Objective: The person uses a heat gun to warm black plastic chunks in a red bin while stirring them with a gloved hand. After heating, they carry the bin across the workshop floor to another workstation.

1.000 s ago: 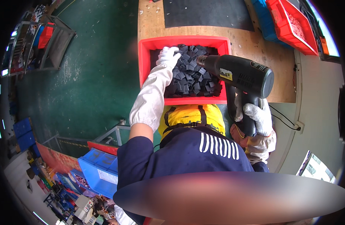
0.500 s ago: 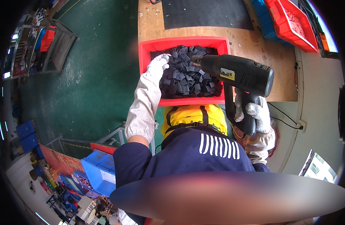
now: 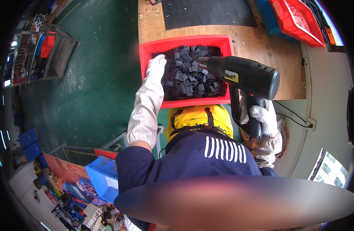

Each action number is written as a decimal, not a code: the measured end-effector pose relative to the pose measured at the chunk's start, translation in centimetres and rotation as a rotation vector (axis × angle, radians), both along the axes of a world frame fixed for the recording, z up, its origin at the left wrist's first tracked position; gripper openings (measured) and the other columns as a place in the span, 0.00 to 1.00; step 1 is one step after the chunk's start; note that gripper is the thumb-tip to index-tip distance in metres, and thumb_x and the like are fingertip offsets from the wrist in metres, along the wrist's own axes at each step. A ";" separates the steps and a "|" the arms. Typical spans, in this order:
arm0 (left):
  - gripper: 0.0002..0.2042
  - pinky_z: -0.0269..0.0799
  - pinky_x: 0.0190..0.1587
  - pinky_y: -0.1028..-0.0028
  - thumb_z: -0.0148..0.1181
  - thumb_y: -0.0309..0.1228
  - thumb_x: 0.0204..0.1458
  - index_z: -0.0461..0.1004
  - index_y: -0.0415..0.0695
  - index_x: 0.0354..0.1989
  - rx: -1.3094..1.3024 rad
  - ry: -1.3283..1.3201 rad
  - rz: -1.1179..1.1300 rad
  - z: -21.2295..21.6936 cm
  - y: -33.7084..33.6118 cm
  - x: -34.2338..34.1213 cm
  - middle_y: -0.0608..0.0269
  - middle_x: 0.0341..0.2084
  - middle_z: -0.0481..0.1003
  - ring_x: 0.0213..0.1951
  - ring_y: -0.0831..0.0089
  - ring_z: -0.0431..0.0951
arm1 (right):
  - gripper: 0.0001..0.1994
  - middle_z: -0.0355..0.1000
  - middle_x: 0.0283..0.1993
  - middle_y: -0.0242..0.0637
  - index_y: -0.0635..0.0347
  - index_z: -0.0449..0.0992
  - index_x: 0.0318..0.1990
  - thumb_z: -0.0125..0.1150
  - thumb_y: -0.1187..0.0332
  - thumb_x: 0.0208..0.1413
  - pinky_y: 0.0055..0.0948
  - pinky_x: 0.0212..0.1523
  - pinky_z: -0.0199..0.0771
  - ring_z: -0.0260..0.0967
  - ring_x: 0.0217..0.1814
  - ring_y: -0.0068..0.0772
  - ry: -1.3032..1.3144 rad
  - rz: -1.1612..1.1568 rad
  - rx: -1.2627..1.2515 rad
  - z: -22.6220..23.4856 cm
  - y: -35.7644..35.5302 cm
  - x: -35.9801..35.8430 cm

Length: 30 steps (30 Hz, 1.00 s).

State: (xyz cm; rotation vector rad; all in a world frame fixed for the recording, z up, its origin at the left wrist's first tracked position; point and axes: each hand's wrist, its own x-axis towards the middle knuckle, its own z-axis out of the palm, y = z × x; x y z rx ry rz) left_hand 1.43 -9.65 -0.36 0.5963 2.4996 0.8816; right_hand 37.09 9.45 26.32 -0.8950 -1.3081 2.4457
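My left hand [image 3: 156, 67], in a white glove, is over the left part of a red plastic bin [image 3: 186, 103], close to its left wall. Its fingers are bent downward and their tips are hidden, so I cannot see whether they hold anything. Many small, flat, dark grey pieces [image 3: 190, 73] fill the bin. My right hand [image 3: 265, 117], gloved too, is wrapped round the handle of a black heat gun [image 3: 246, 75]. The gun lies level above the bin's right wall, its metal nozzle pointing left over the pieces.
Behind the bin, a black mat [image 3: 209, 13] lies on the wooden table [image 3: 282, 82]. Red and blue bins [image 3: 286, 25] stand at the far right. Black cables [image 3: 290, 111] run to a socket on the right wall. A yellow bag [image 3: 200, 117] sits between my body and the bin.
My left hand has shifted slightly left, toward the bin's left wall. The whole view has moved a little. My right hand keeps the heat gun in about the same place.
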 end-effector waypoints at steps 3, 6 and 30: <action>0.19 0.68 0.66 0.61 0.58 0.39 0.63 0.75 0.57 0.62 0.038 0.023 0.074 2.3 -1.4 -0.1 0.60 0.58 0.76 0.62 0.59 0.74 | 0.35 0.75 0.41 0.44 0.70 0.65 0.63 0.74 0.66 0.49 0.31 0.33 0.78 0.75 0.30 0.31 0.022 0.032 -0.030 -0.3 0.3 0.6; 0.19 0.68 0.66 0.61 0.57 0.37 0.63 0.75 0.55 0.62 0.275 -0.077 0.115 -0.1 -4.5 -0.7 0.62 0.58 0.76 0.61 0.61 0.75 | 0.34 0.75 0.41 0.43 0.70 0.67 0.62 0.74 0.66 0.49 0.31 0.33 0.78 0.75 0.30 0.31 -0.008 0.074 -0.058 0.1 0.2 0.4; 0.31 0.74 0.59 0.51 0.66 0.32 0.52 0.66 0.70 0.66 -0.341 0.212 -0.826 -1.0 9.5 9.2 0.64 0.69 0.60 0.61 0.50 0.72 | 0.29 0.76 0.40 0.44 0.70 0.70 0.58 0.72 0.70 0.47 0.33 0.34 0.79 0.76 0.30 0.33 -0.236 -0.074 0.017 -0.1 0.5 4.3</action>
